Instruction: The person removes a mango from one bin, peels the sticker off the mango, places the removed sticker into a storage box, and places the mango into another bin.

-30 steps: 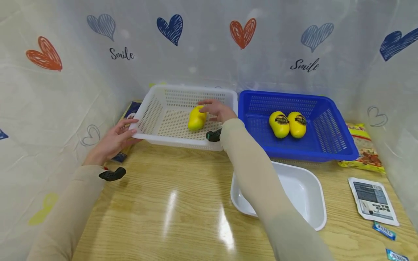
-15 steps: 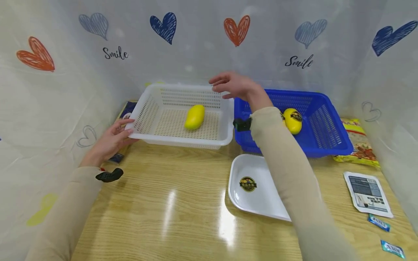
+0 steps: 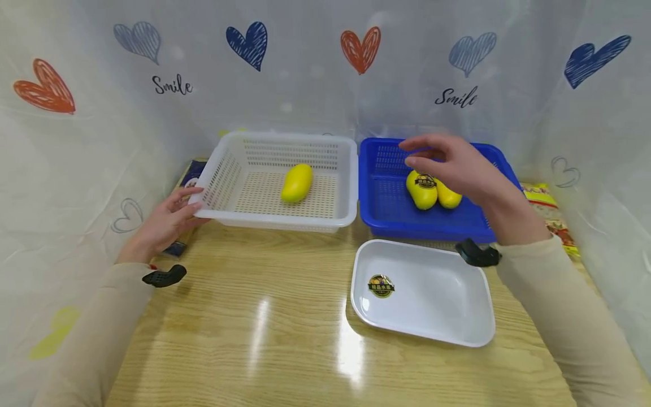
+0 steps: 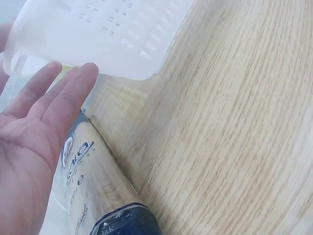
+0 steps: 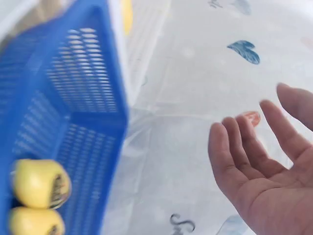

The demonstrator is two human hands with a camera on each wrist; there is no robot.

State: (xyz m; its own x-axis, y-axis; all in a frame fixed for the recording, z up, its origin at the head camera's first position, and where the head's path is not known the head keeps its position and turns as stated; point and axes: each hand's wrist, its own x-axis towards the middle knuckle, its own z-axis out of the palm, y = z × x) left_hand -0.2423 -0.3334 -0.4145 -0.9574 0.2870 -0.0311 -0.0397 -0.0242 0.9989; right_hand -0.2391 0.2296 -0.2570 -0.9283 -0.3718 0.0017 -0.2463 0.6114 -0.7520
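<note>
A white slotted basket (image 3: 224, 169) stands at the back left of the table with one yellow mango (image 3: 296, 182) lying in it. My left hand (image 3: 170, 217) rests with straight fingers (image 4: 68, 95) against the basket's near left corner (image 4: 122, 44). To its right a blue basket (image 3: 386, 209) holds two yellow mangoes (image 3: 421, 189) with dark stickers (image 5: 39, 183). My right hand (image 3: 452, 164) hovers open and empty just above those two mangoes, fingers (image 5: 234, 152) relaxed.
A white tray (image 3: 432, 305) with a round sticker sits in front of the blue basket. A dark blue packet (image 4: 98, 196) lies under my left hand beside the white basket. A yellow snack bag (image 3: 546, 206) lies right of the blue basket. White heart-printed curtains enclose the table.
My right hand left the mango in the white basket, rose and swung right to hover over the blue basket. The left hand stayed at the white basket's corner.
</note>
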